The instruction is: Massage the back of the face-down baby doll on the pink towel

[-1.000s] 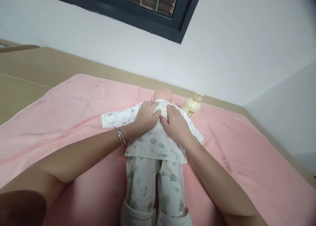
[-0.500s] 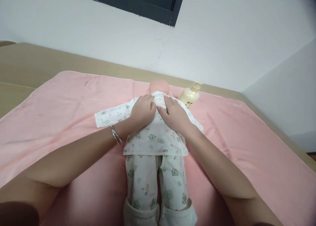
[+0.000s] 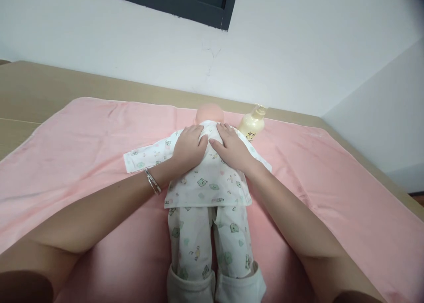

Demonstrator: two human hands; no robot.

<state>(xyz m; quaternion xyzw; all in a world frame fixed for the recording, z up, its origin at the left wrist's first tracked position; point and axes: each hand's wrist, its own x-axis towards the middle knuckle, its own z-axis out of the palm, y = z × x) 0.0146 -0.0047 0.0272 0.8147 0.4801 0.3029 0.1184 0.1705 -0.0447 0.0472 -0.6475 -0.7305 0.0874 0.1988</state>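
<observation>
A baby doll lies stretched out with its bare, round head away from me and no face showing. It wears a white long-sleeved top and matching trousers printed with green animals, over white cuffed legs. My left hand rests flat on the left of the doll's upper body, fingers toward the shoulder, thumb apart. On the other side, my right hand lies flat in the same way. Both thumb tips almost meet at the middle of the top. Neither hand grips anything.
Just right of the doll's head stands a pale yellow pump bottle. Under everything spreads a pink blanket with folds, on a wooden surface. A white wall with a dark frame rises behind.
My thumbs have spread further from their fingers and my hands lie flatter on the top. The view has shifted slightly; the doll and bottle stay in place.
</observation>
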